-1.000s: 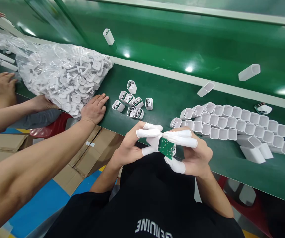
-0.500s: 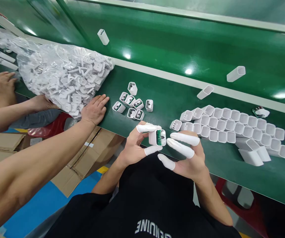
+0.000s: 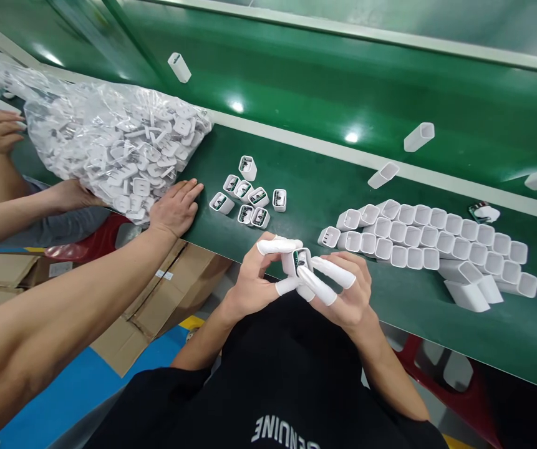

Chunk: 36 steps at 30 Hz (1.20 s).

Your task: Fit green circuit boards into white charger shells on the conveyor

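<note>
Close to my body, my left hand (image 3: 255, 279) grips a white plastic charger housing (image 3: 289, 263) between white-covered fingertips. A green circuit board (image 3: 296, 257) shows inside its open end. My right hand (image 3: 348, 292), also with white finger covers, is closed around that open end, its fingertips pressing at the opening. The right thumb is partly hidden. Beyond my left hand stands a group of housings with boards inside (image 3: 259, 197). To the right are rows of open white housings (image 3: 430, 237), and one nearest housing (image 3: 328, 237) shows slots inside.
A clear bag of white plug parts (image 3: 128, 143) lies on the left of the green bench (image 3: 315, 181), with a co-worker's hands (image 3: 174, 209) at it. Loose housings (image 3: 419, 137) lie on the green belt (image 3: 296, 93) behind. Cardboard boxes (image 3: 156, 293) stand below.
My right hand has moved left onto the open end of the housing in my left hand. Housings on the belt have shifted left. Another person's hand at far left has risen.
</note>
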Motion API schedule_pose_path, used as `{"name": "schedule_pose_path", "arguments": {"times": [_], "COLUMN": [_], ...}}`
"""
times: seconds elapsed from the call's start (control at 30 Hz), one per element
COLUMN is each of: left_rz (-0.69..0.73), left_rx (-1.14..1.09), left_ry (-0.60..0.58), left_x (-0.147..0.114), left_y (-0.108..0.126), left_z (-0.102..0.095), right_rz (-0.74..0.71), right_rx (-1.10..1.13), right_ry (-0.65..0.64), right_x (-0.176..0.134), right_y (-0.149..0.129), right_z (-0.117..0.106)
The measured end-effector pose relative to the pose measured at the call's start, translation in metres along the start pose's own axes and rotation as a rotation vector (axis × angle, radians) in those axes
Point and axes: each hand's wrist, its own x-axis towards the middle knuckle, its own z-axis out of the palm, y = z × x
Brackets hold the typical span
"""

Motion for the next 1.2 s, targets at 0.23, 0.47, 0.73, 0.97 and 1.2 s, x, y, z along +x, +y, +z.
{"name": "schedule_pose_path", "arguments": {"times": [0.23, 0.47, 0.73, 0.97, 1.2], "left_rz": [-0.049, -0.115, -0.181, -0.236, -0.237], "left_rx": [0.062, -0.021, -0.134, -0.275, -0.322], "left_ry": [-0.032, -0.205, 0.164, 0.364, 0.361], "left_x": [0.010, 0.035, 0.039, 0.059, 0.066], "left_y": [0.006, 0.017, 0.012, 0.006, 0.006], "left_z": [-0.004, -0.011, 0.029, 0.055, 0.067], "right_rz": [0.256, 0.756, 0.980, 1.049, 1.015], "right_rx": [0.223, 0.967, 1.098, 1.180, 1.112], "right_ry": [-0.058, -0.012, 0.079, 0.101, 0.053], "right_x": [0.007, 0.011, 0.046, 0.078, 0.075], "right_y": [0.005, 0.018, 0.021, 0.024, 0.039], "right_z": [0.000, 0.013, 0.023, 0.020, 0.018]}}
